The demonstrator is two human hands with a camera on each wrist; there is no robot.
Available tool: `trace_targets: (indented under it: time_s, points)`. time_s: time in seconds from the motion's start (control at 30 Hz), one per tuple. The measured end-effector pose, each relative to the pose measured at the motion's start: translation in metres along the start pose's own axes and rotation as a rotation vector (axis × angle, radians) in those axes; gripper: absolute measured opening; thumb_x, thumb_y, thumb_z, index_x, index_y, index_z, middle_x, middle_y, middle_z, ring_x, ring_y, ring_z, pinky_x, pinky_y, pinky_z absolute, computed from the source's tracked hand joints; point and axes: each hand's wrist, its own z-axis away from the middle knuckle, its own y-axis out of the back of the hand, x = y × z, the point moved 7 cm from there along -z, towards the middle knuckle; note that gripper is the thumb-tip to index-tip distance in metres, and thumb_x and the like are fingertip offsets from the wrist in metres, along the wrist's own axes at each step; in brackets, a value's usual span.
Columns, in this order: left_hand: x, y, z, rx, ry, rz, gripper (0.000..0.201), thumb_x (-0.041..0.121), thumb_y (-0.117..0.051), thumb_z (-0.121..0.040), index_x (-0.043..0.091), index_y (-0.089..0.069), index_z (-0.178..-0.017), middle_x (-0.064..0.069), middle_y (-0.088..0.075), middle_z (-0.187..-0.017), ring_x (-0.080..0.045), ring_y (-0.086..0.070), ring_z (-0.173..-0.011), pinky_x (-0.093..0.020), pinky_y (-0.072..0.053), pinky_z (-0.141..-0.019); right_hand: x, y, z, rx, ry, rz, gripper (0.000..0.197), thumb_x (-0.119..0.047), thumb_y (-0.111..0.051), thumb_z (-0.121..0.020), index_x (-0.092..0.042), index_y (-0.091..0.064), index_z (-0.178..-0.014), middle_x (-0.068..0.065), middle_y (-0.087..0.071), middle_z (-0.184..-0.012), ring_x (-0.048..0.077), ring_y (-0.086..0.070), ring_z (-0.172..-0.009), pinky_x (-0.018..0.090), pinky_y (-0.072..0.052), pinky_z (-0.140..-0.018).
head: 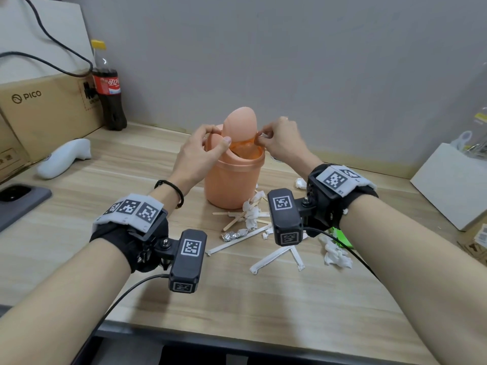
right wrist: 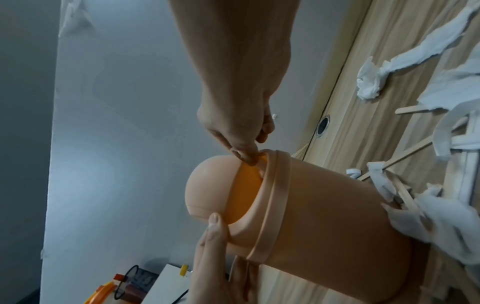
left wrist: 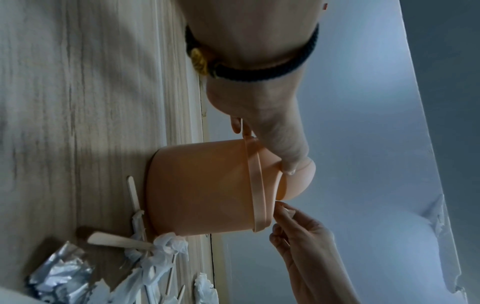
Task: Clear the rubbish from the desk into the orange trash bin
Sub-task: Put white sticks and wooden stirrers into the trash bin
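The orange trash bin [head: 232,185] stands mid-desk with its swing lid [head: 239,125] tipped upright. My left hand [head: 217,137] grips the bin's top on the left, thumb against the lid's lower edge [right wrist: 215,222]. On the right, my right hand [head: 261,137] pinches the edge of the orange liner [head: 245,147] at the bin's mouth [right wrist: 245,157]. Rubbish lies in front and to the right of the bin: wooden sticks [head: 232,223], crumpled tissues [head: 250,212], foil [head: 233,235], paper wrappers [head: 274,258] and a green scrap [head: 342,237].
A cola bottle [head: 108,88] and a cardboard box [head: 44,106] stand at the back left. A white controller [head: 63,159] and a phone [head: 18,201] lie on the left. A white box [head: 448,185] sits at the right edge. A cable hole [right wrist: 323,125] is behind the bin.
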Motion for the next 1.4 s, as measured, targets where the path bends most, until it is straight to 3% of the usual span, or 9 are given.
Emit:
trace_targets:
  time_s: [0.17, 0.27, 0.4, 0.53, 0.73, 1.0, 1.1, 1.23, 1.4]
  points:
    - [-0.002, 0.0, 0.0, -0.004, -0.002, -0.002, 0.035, 0.058, -0.062, -0.085, 0.04, -0.056, -0.114, 0.013, -0.061, -0.122, -0.01, -0.056, -0.118, -0.037, -0.048, -0.101, 0.004, 0.012, 0.013, 0.024, 0.006, -0.243, 0.012, -0.019, -0.063, -0.09, -0.014, -0.073, -0.084, -0.004, -0.06, -0.055, 0.003, -0.054, -0.046, 0.01, -0.043, -0.05]
    - [-0.001, -0.001, 0.001, 0.003, -0.006, 0.0, 0.039, 0.061, -0.061, -0.082, 0.04, -0.056, -0.114, 0.013, -0.061, -0.121, -0.011, -0.056, -0.118, -0.038, -0.048, -0.101, 0.007, 0.016, 0.019, 0.011, 0.018, -0.326, 0.016, -0.017, -0.059, -0.094, -0.012, -0.071, -0.085, 0.0, -0.066, -0.061, 0.01, -0.063, -0.054, 0.017, -0.054, -0.06]
    - [-0.001, -0.001, 0.002, 0.001, -0.006, -0.006, 0.036, 0.06, -0.061, -0.085, 0.04, -0.055, -0.115, 0.01, -0.063, -0.121, -0.011, -0.056, -0.118, -0.038, -0.048, -0.1, 0.009, 0.027, 0.017, 0.106, 0.027, -0.335, 0.023, -0.015, -0.054, -0.096, -0.002, -0.068, -0.083, 0.006, -0.064, -0.063, 0.01, -0.06, -0.05, 0.03, -0.057, -0.057]
    - [-0.001, -0.001, 0.002, 0.001, -0.001, 0.0, 0.039, 0.064, -0.06, -0.081, 0.042, -0.055, -0.113, 0.009, -0.065, -0.119, -0.009, -0.057, -0.117, -0.036, -0.048, -0.099, -0.005, 0.048, 0.012, 0.208, 0.118, -0.215, 0.024, -0.02, -0.054, -0.094, -0.006, -0.068, -0.081, 0.01, -0.065, -0.066, 0.024, -0.064, -0.062, 0.044, -0.057, -0.066]
    - [-0.001, 0.0, 0.003, 0.002, -0.003, -0.001, 0.038, 0.064, -0.06, -0.081, 0.043, -0.056, -0.112, 0.009, -0.066, -0.118, -0.01, -0.059, -0.115, -0.038, -0.049, -0.1, -0.037, 0.039, 0.014, 0.05, 0.305, 0.11, 0.022, -0.017, -0.053, -0.093, -0.008, -0.072, -0.087, 0.01, -0.066, -0.068, 0.031, -0.063, -0.072, 0.035, -0.051, -0.064]
    - [0.001, -0.001, 0.002, -0.005, -0.006, -0.005, 0.034, 0.058, -0.062, -0.086, 0.04, -0.056, -0.113, 0.009, -0.065, -0.118, -0.009, -0.058, -0.115, -0.035, -0.049, -0.097, -0.008, 0.013, 0.006, -0.007, 0.109, 0.043, 0.025, -0.018, -0.057, -0.093, -0.005, -0.069, -0.076, 0.019, -0.07, -0.074, 0.033, -0.066, -0.072, 0.037, -0.055, -0.074]
    - [0.001, -0.001, 0.002, -0.006, -0.006, -0.01, 0.035, 0.058, -0.062, -0.086, 0.039, -0.056, -0.114, 0.009, -0.065, -0.119, -0.01, -0.057, -0.116, -0.036, -0.048, -0.098, -0.002, -0.002, 0.004, -0.063, 0.068, 0.078, 0.024, -0.019, -0.056, -0.093, -0.015, -0.066, -0.071, 0.016, -0.066, -0.071, 0.033, -0.064, -0.073, 0.034, -0.052, -0.063]
    - [0.001, 0.0, 0.002, -0.009, -0.003, -0.005, 0.038, 0.06, -0.061, -0.083, 0.039, -0.056, -0.115, 0.009, -0.065, -0.119, -0.011, -0.058, -0.116, -0.037, -0.048, -0.099, 0.001, -0.002, 0.002, -0.07, 0.021, 0.046, 0.02, -0.019, -0.059, -0.091, -0.012, -0.07, -0.076, 0.016, -0.068, -0.075, 0.033, -0.064, -0.074, 0.032, -0.05, -0.061]
    - [0.001, 0.0, 0.003, -0.016, -0.001, 0.005, 0.037, 0.059, -0.062, -0.084, 0.039, -0.056, -0.115, 0.008, -0.064, -0.122, -0.011, -0.056, -0.12, -0.037, -0.047, -0.101, 0.004, 0.0, 0.004, 0.016, -0.014, -0.127, 0.006, -0.017, -0.064, -0.088, -0.02, -0.062, -0.084, 0.0, -0.066, -0.075, 0.022, -0.062, -0.074, 0.031, -0.049, -0.06]
